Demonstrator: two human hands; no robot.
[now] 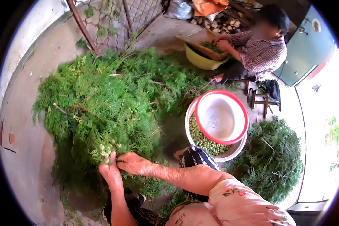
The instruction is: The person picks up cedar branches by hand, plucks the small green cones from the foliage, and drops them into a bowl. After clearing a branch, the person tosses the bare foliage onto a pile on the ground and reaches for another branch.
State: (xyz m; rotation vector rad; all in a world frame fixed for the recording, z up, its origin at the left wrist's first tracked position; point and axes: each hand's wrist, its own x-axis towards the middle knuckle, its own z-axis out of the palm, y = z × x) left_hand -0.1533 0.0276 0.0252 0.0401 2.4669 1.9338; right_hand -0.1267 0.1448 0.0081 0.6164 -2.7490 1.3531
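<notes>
My left hand (110,172) is closed on an evergreen sprig (106,150) with pale green, berry-like cones at its tip, the thumb pressed against it. Right beside it, my right hand (135,164) is closed with its fingers curled close to the left thumb; what lies inside its fingers is hidden. Both hands are over the near edge of a large heap of feathery green branches (98,101). To the right of the heap, a wide white basin (235,150) contains many small green cones (199,137). A red-rimmed white bowl (219,116) rests inside that basin, over the cones.
Across the heap a person (261,52) sits with both hands over a yellow-green basin (201,60) with a wooden board on it. A second pile of branches (269,158) lies at right, near a small wooden stool (263,98). Stacked firewood (226,23) and wire mesh (113,22) are at the back.
</notes>
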